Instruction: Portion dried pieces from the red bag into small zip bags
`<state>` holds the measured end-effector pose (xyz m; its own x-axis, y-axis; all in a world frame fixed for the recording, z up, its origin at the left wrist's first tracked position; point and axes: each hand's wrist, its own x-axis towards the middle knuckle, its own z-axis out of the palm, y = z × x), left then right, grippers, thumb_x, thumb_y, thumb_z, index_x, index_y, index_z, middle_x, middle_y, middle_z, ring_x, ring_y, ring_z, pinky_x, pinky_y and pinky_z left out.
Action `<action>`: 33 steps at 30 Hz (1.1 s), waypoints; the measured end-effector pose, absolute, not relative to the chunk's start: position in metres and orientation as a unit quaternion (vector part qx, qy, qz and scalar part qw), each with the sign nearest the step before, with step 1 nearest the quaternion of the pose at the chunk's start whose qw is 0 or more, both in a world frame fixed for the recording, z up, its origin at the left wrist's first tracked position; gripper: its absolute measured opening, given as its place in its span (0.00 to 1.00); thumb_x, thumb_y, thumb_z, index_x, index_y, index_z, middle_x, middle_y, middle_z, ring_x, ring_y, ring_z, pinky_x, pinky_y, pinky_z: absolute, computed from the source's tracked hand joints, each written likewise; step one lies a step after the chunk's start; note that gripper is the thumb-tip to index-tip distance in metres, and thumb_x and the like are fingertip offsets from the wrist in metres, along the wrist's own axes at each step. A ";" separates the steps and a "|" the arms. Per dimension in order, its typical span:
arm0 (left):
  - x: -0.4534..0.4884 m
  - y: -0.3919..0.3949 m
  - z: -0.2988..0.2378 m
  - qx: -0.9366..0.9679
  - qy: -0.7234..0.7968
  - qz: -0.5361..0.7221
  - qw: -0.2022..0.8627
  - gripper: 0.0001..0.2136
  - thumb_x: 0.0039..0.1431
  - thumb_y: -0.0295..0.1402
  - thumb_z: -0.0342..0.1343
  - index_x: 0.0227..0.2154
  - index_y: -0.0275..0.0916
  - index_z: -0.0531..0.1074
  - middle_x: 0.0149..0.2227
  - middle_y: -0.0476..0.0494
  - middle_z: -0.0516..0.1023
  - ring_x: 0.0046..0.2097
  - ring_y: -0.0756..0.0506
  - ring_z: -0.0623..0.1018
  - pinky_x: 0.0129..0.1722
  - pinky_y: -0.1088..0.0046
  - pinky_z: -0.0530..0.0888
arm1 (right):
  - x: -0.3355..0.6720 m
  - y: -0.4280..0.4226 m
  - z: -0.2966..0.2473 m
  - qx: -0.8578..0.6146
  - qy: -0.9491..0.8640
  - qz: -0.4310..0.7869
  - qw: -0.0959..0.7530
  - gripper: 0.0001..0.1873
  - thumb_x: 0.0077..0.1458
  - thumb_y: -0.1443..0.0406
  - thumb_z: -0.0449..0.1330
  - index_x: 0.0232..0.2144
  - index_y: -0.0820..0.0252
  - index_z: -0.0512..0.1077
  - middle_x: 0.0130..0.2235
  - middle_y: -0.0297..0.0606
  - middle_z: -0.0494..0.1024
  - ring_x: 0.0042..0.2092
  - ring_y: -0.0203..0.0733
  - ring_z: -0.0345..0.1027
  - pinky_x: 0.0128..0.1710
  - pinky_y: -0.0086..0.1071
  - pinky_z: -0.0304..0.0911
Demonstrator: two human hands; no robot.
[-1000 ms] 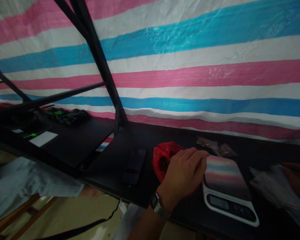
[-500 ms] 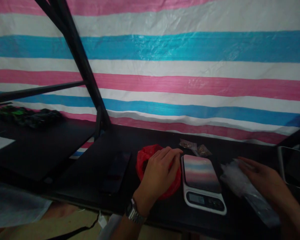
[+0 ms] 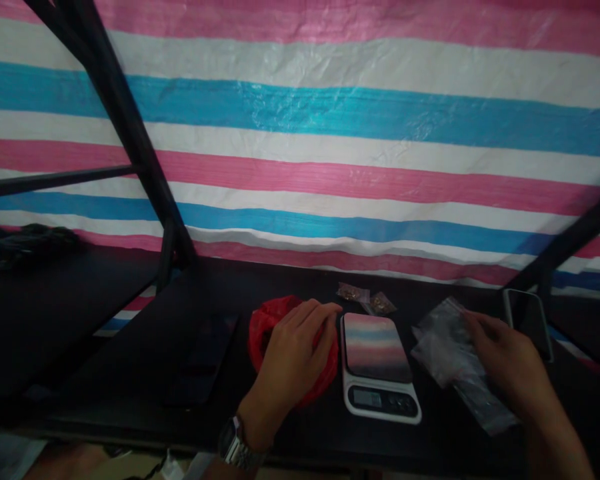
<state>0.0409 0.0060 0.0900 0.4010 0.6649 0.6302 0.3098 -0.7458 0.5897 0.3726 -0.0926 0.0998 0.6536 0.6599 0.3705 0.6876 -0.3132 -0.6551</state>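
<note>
Red bag, middle of bench, contents mostly hidden under left hand, grip unclear; clear bags gripped by right hand; two sachets, brownish contents, near far edge; scale between hands.

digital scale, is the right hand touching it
Apart: the head view shows black tabletop and clear plastic bags between right hand and digital scale.

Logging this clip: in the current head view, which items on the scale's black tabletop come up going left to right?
Dark flat slab, red plastic bag, white scale, clear plastic bags, light-rimmed phone-like device.
</note>
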 end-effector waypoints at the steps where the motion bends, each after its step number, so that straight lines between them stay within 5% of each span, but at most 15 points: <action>1: 0.044 0.004 0.091 0.806 0.298 0.464 0.215 0.12 0.75 0.31 0.49 0.48 0.42 0.79 0.43 0.43 0.83 0.45 0.44 0.81 0.49 0.65 0.76 | 0.364 -0.091 0.104 -0.790 -0.439 0.015 0.429 0.15 0.51 0.50 0.61 0.30 0.51 0.81 0.36 0.45 0.87 0.41 0.62 0.82 0.45 0.51 0.75; 6: 0.058 -0.009 0.095 0.723 0.273 0.442 0.456 0.13 0.68 0.35 0.61 0.54 0.44 0.77 0.55 0.41 0.80 0.57 0.42 0.78 0.61 0.63 0.72 | 0.295 -0.081 0.122 -0.637 -0.575 0.248 0.450 0.18 0.55 0.50 0.69 0.43 0.53 0.83 0.37 0.39 0.86 0.40 0.49 0.80 0.42 0.37 0.75; 9: 0.062 -0.013 0.095 0.637 0.179 0.334 0.671 0.22 0.64 0.46 0.66 0.57 0.42 0.75 0.52 0.40 0.82 0.50 0.43 0.81 0.51 0.67 0.75 | 0.260 -0.076 0.128 -0.573 -0.616 0.293 0.454 0.12 0.60 0.53 0.68 0.38 0.53 0.82 0.35 0.36 0.83 0.38 0.43 0.77 0.39 0.32 0.73; 12: 0.061 -0.011 0.091 0.531 0.166 0.304 0.773 0.28 0.55 0.52 0.72 0.51 0.39 0.77 0.45 0.42 0.83 0.44 0.45 0.81 0.46 0.70 0.74 | 0.241 -0.071 0.133 -0.554 -0.640 0.289 0.448 0.09 0.62 0.56 0.66 0.34 0.52 0.80 0.34 0.34 0.81 0.38 0.42 0.75 0.38 0.31 0.72; 20: 0.047 -0.004 0.079 0.430 0.121 0.315 0.837 0.29 0.45 0.46 0.80 0.47 0.39 0.76 0.44 0.43 0.80 0.45 0.46 0.80 0.52 0.68 0.72 | 0.218 -0.058 0.134 -0.509 -0.700 0.255 0.431 0.08 0.65 0.62 0.62 0.32 0.52 0.78 0.43 0.37 0.75 0.47 0.43 0.73 0.45 0.32 0.70; 26: 0.038 -0.004 0.078 0.452 0.138 0.320 0.821 0.22 0.48 0.43 0.79 0.34 0.39 0.72 0.35 0.51 0.73 0.35 0.52 0.73 0.40 0.74 0.69 | 0.210 -0.056 0.128 -0.493 -0.717 0.274 0.410 0.06 0.65 0.62 0.62 0.34 0.50 0.77 0.56 0.39 0.75 0.62 0.50 0.69 0.61 0.44 0.65; 33: 0.017 0.002 0.087 0.491 0.202 0.338 0.777 0.27 0.44 0.47 0.80 0.39 0.37 0.74 0.35 0.51 0.75 0.36 0.52 0.74 0.40 0.74 0.69 | 0.208 -0.048 0.118 -0.503 -0.705 0.310 0.393 0.10 0.69 0.54 0.61 0.37 0.49 0.78 0.64 0.41 0.73 0.71 0.55 0.60 0.71 0.56 0.53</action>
